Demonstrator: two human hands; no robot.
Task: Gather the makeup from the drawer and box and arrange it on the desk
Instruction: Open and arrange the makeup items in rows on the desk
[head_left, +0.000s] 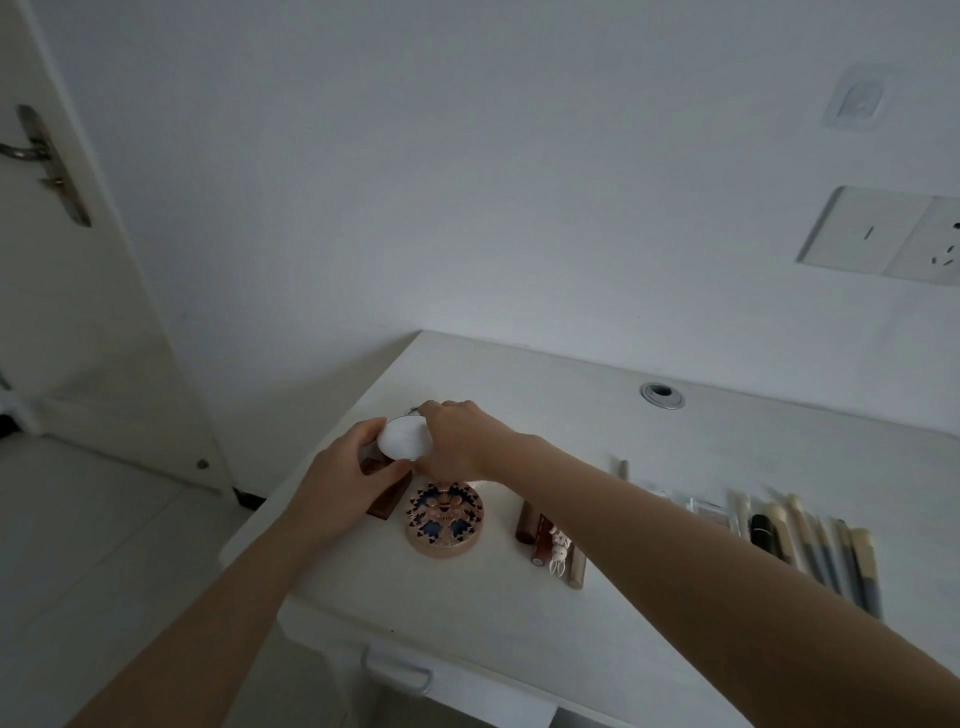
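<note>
Both hands meet over the left part of the white desk (675, 447). My right hand (457, 441) grips a round white compact (404, 441) from the right, and my left hand (345, 478) touches its left edge while resting over a dark brown box (387, 501). Just in front lies a round pink compact with a blue patterned lid (444, 519). To its right lie brown lipstick tubes (540, 535) with a small white charm. Further right, clear-packaged items (701, 506) and a row of makeup brushes (815, 551) lie side by side.
A shut drawer with a metal handle (397, 670) sits under the desk's front edge. A cable hole (662, 396) is at the desk's back. Wall sockets (883, 234) are on the right; a door with a handle (41, 156) stands at the left.
</note>
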